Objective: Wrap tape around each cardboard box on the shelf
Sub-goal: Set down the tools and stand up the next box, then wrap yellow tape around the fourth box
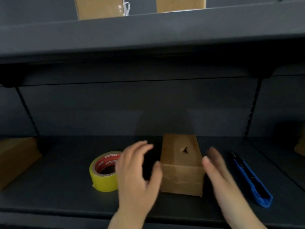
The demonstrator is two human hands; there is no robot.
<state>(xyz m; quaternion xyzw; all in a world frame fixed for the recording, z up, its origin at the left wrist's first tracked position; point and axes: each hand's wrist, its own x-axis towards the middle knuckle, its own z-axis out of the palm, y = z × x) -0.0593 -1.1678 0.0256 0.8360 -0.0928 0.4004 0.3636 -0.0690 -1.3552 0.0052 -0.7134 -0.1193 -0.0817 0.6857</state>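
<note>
A small brown cardboard box (181,164) stands on the dark shelf (66,200), with a small torn hole in its top. My left hand (137,172) hovers at its left side, fingers spread, thumb tip near the box's front left corner. On the right side my right hand (219,172) is held flat, thumb close to the front right corner. Neither hand holds anything. A yellow tape roll (103,177) with a red core lies just left of my left hand, partly hidden by it.
A blue utility knife (249,179) lies on the shelf right of the box. Another cardboard box (14,159) sits at the far left, one (300,146) at the right edge. Two more boxes (99,7) (180,4) stand on the upper shelf.
</note>
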